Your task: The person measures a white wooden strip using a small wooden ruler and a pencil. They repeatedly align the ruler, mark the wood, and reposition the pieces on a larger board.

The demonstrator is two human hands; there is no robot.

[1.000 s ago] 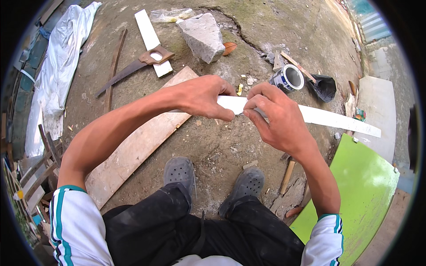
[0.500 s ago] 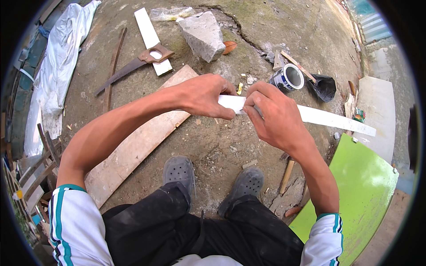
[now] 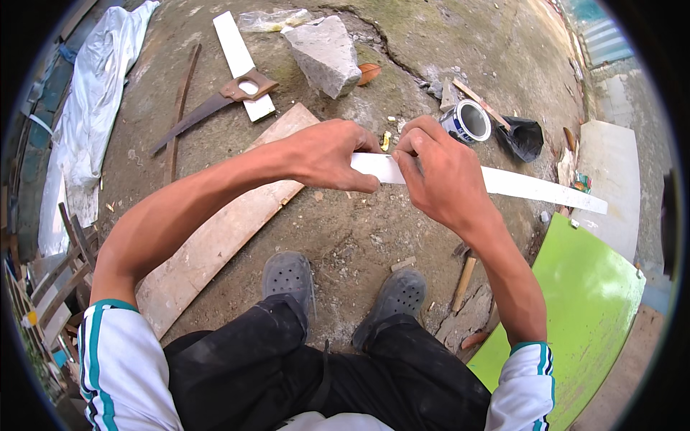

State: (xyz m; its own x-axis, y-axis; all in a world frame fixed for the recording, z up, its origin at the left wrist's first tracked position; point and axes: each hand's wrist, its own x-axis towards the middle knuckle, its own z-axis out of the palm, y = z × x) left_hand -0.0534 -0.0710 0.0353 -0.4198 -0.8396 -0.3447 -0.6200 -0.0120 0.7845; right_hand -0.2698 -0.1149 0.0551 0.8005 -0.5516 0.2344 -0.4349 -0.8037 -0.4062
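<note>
A long, narrow white board [image 3: 535, 189] is held out in front of me, reaching off to the right. Around its left end my left hand [image 3: 338, 154] is closed, thumb on the near side and fingers at the far side. My right hand [image 3: 442, 169] is over the board a little further right, fingers pinched together near its far edge. Whatever is in that pinch, if anything, is hidden by the fingers. Beneath my left forearm a wide brown plank [image 3: 215, 248] lies on the ground.
A handsaw [image 3: 215, 104] rests across a shorter white board [image 3: 233, 47] and a thin wood strip [image 3: 183, 100]. Beyond are a large rock [image 3: 325, 57], an open can [image 3: 467, 122] and a black plastic bag [image 3: 522, 138]. A green panel [image 3: 568, 309] and a wooden handle [image 3: 464, 284] lie at right.
My right hand's pinched fingertips have slid from the board's near side toward its far edge. The left hand keeps its grip, and the board has barely shifted.
</note>
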